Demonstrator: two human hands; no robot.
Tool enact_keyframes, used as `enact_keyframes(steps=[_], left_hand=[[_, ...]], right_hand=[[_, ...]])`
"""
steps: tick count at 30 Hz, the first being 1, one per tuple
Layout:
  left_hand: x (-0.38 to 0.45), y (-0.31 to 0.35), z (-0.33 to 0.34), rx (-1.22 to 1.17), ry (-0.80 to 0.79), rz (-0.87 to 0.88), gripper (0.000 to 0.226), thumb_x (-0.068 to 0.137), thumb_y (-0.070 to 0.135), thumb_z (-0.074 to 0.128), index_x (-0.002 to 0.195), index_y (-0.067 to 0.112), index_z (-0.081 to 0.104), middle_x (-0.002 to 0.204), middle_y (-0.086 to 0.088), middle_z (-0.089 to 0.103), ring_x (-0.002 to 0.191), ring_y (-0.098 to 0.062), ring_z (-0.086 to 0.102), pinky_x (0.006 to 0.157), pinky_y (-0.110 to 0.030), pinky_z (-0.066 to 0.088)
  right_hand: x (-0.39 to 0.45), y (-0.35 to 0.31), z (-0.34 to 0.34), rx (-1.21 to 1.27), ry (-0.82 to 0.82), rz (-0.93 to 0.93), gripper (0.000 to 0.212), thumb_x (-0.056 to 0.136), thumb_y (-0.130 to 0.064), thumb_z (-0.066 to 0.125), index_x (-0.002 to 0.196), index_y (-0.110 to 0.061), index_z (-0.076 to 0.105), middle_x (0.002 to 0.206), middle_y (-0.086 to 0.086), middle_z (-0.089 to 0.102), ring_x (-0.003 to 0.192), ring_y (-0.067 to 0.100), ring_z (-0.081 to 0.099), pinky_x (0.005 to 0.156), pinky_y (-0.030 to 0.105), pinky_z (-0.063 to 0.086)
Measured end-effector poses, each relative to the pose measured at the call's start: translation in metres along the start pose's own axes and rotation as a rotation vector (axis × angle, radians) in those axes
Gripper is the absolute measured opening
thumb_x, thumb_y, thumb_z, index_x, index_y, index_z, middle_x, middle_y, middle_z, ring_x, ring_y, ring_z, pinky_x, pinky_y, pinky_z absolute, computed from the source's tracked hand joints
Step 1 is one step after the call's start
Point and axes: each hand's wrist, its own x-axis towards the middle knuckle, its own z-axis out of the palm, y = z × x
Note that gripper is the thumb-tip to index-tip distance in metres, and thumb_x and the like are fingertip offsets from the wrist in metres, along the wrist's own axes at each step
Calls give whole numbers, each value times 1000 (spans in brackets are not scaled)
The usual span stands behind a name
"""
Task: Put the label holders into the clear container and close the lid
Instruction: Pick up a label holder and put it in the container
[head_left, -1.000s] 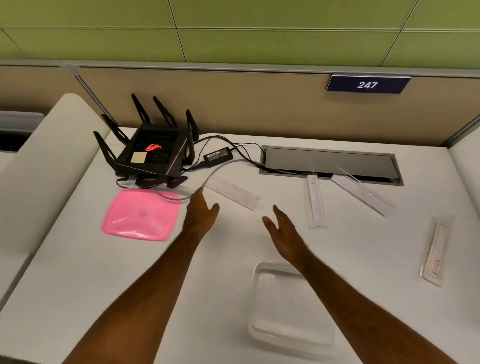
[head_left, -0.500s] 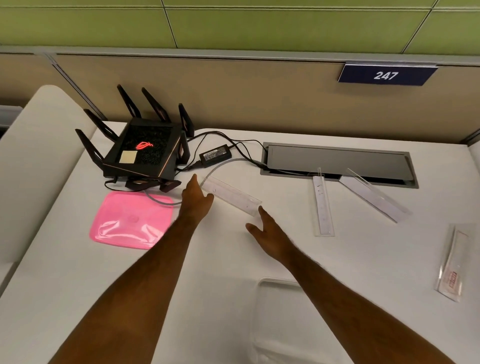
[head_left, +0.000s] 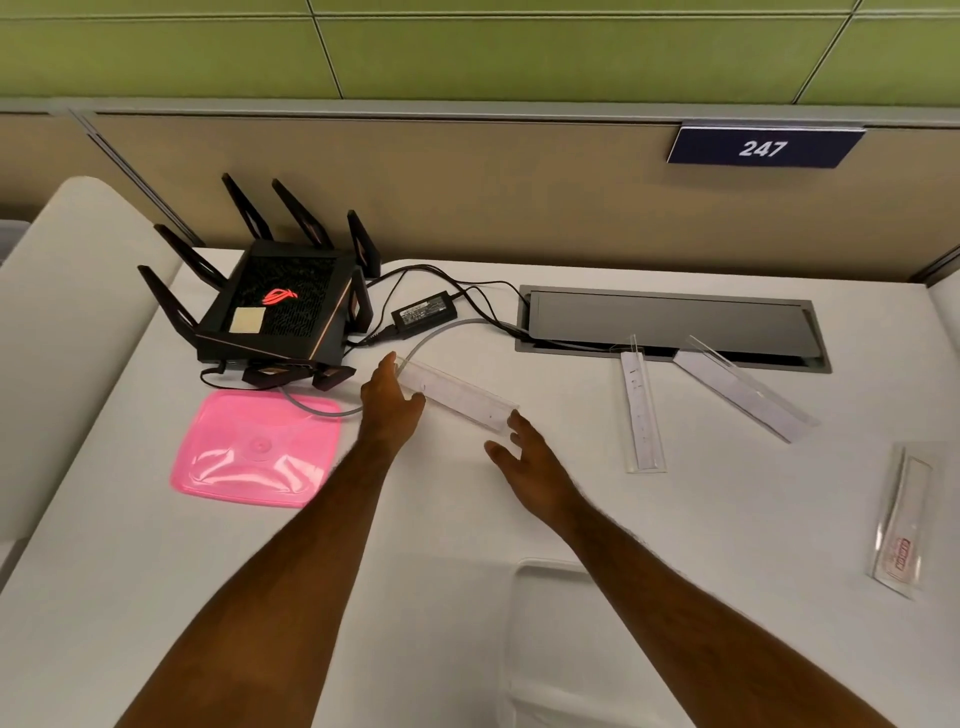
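Left hand (head_left: 390, 400) pinches label holder (head_left: 457, 397) end; right hand (head_left: 524, 462) spread at other end. Lift level, both ends, toward clear container (head_left: 545, 644).

I see bright, even overhead light on the white bench (head_left: 675, 519), with soft, faint shadows. Glare streaks the pink lid (head_left: 254, 449). Wide-angle distortion bends the edges; detail is slightly soft throughout.

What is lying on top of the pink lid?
A grey cable crosses the far right corner of the pink lid; the rest of its top is bare. Whatever lies beneath the lid is hidden.
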Motion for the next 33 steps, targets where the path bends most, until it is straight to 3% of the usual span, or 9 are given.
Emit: enact_keyframes(steps=[3, 6, 12, 16, 20, 26, 31, 33], left_hand=[[-7, 0, -4, 38, -2, 37, 77, 91, 7, 68, 157, 14, 29, 156, -13, 40, 145, -34, 31, 116, -50, 36], [-17, 1, -9, 126, -23, 112, 78, 90, 5, 67, 157, 13, 28, 157, -14, 38, 144, -36, 30, 115, -51, 35], [-48, 8, -15, 231, -55, 200, 88, 85, 4, 74, 158, 10, 25, 152, -16, 37, 140, -36, 36, 110, -48, 44], [-70, 11, -22, 405, -25, 302, 90, 85, 14, 78, 157, 5, 25, 149, -19, 35, 134, -34, 40, 109, -40, 43], [-91, 14, -32, 435, -1, 391, 86, 85, 12, 79, 154, 2, 29, 143, -18, 39, 129, -31, 41, 107, -35, 43], [-120, 20, -49, 492, 30, 506, 80, 85, 12, 79, 151, 1, 35, 135, -17, 45, 125, -29, 46, 104, -33, 47], [-140, 23, -60, 495, 44, 550, 70, 84, 15, 80, 144, 3, 46, 131, -16, 50, 123, -29, 50, 101, -35, 52], [-145, 23, -63, 472, 28, 563, 68, 82, 16, 82, 141, 3, 50, 129, -15, 52, 121, -29, 52, 100, -37, 52]], right_hand=[[-7, -4, -8, 56, 52, -30, 58, 102, -35, 59, 155, -22, 39, 156, 0, 46, 138, 16, 49, 102, 25, 41], [-17, -8, -17, 101, 98, -57, 51, 101, -30, 62, 149, -19, 47, 146, 1, 55, 130, 17, 55, 98, 25, 44], [-39, -12, -36, 67, 172, -115, 52, 99, -16, 66, 148, -15, 48, 136, -1, 59, 115, 13, 57, 93, 21, 46], [-54, -11, -50, 16, 207, -151, 54, 95, -3, 68, 146, -10, 51, 128, 2, 65, 108, 15, 61, 84, 10, 46], [-72, -11, -61, 22, 218, -167, 59, 89, -2, 75, 144, -12, 54, 121, -1, 67, 102, 10, 61, 77, 5, 47], [-100, -13, -73, 28, 256, -232, 66, 82, -1, 82, 141, -15, 57, 117, -6, 69, 99, 6, 60, 78, 7, 48], [-123, -15, -83, 42, 261, -293, 67, 81, -3, 84, 141, -17, 58, 116, -7, 69, 101, 10, 61, 86, 24, 55], [-131, -16, -87, 51, 258, -312, 67, 81, -5, 85, 140, -20, 59, 116, -8, 69, 102, 10, 62, 84, 24, 56]])
